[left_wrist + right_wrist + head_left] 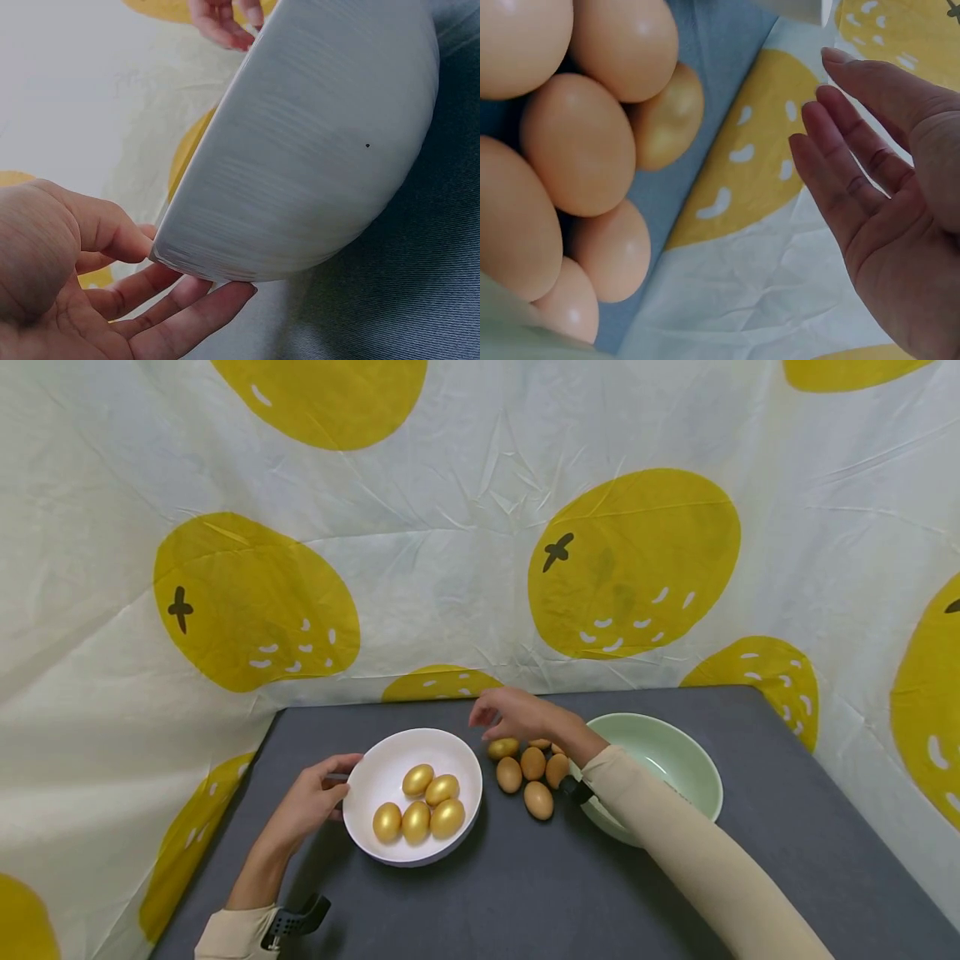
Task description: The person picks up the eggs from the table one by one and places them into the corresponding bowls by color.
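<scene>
A white bowl (pixel 442 750) on the table holds several shiny gold eggs (pixel 416 822). At its left side, my left hand (pixel 303 802) grips the rim; in the left wrist view, the thumb is at the edge of the bowl (pixel 315 135) and the fingers lie under its outer wall. My right hand (pixel 517 714) hovers above the far side of a cluster of brown eggs (pixel 533 763), holding nothing, its fingers relaxed in the right wrist view. Below it, one gold egg (pixel 502 748) lies at the cluster's far left. My right forearm hides part of the cluster.
A pale green bowl (pixel 660 743) stands right of the brown eggs, partly covered by my right sleeve (pixel 675 835). A dark grey cloth (pixel 480 910) covers the table. Behind it hangs a white curtain (pixel 442 593) with yellow fruit prints.
</scene>
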Motion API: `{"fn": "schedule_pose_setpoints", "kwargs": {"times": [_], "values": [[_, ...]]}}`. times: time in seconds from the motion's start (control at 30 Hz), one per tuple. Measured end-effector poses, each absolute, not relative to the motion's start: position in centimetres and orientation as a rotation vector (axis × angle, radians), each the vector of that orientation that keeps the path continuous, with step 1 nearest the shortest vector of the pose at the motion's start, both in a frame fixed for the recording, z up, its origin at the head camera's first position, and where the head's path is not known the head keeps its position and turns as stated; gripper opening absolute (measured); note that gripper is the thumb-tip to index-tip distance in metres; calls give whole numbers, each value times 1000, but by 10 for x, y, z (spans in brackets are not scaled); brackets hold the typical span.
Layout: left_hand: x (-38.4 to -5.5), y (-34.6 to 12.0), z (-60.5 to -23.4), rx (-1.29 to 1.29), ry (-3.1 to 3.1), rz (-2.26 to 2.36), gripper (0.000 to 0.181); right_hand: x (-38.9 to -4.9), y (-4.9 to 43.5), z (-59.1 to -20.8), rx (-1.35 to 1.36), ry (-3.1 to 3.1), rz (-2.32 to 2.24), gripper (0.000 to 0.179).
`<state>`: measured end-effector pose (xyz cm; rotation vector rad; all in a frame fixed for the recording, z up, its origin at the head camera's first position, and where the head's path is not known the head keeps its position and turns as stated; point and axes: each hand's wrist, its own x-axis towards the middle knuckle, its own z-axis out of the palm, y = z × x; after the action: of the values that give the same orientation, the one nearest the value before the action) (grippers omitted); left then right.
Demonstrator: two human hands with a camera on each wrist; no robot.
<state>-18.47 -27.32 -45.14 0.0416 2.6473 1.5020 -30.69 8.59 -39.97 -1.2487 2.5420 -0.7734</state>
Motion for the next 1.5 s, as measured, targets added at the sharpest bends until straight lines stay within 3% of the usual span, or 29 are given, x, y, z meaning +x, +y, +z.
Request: {"fn": "schedule_pose_setpoints", "kwargs": {"times": [0.63,0.93,1.5], "values": [[-185,-274,-452,46,2640,1508,48,-324,91,-415,-1130,2553,-555,30],[-183,-273,-450,62,2629,1528,48,-320,90,-409,-901,2476,-545,37],[-186,-276,-454,77,2637,1515,47,-330,76,-411,-771,2474,-289,36]]}}
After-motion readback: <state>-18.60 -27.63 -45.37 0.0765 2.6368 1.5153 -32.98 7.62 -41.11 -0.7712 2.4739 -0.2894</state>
